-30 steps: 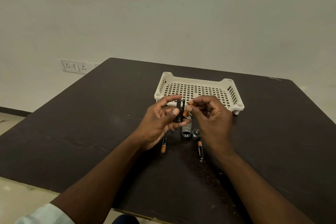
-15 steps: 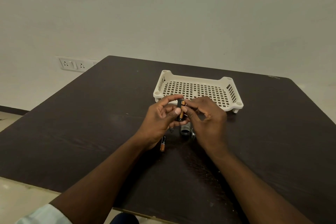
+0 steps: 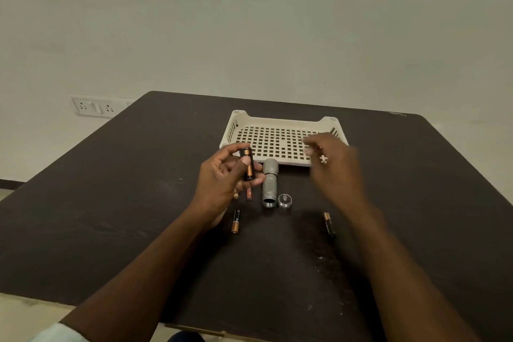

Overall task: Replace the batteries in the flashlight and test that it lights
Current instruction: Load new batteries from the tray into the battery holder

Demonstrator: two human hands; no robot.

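Change since half a second ago: right hand [image 3: 337, 172] has pulled away from the battery holder [image 3: 248, 164] and now sits blurred over the near right corner of the cream perforated tray [image 3: 277, 122], well apart from the left hand [image 3: 227, 178]. Earlier both hands met at the holder. With the right hand gone, flashlight body, end cap and one more cell are uncovered.

Left hand: thumb and fingers pinch the black holder upright, just left of the flashlight body [image 3: 269, 186]. A copper-and-black cell sits in the holder's facing slot.

Right hand: fingers loosely curled; motion blur, so cannot tell if anything is held.

Flashlight body: grey metal tube, lying on the dark table [image 3: 111, 203] just in front of the tray, head toward the tray, open tail end toward the person. End cap [image 3: 285, 200] stands just right of that open end.

Loose cells: one [image 3: 236, 221] nearer the person and left of the flashlight body; one [image 3: 329, 223] nearer and to its right; one [image 3: 249, 194] just left of the body, partly under the left hand.
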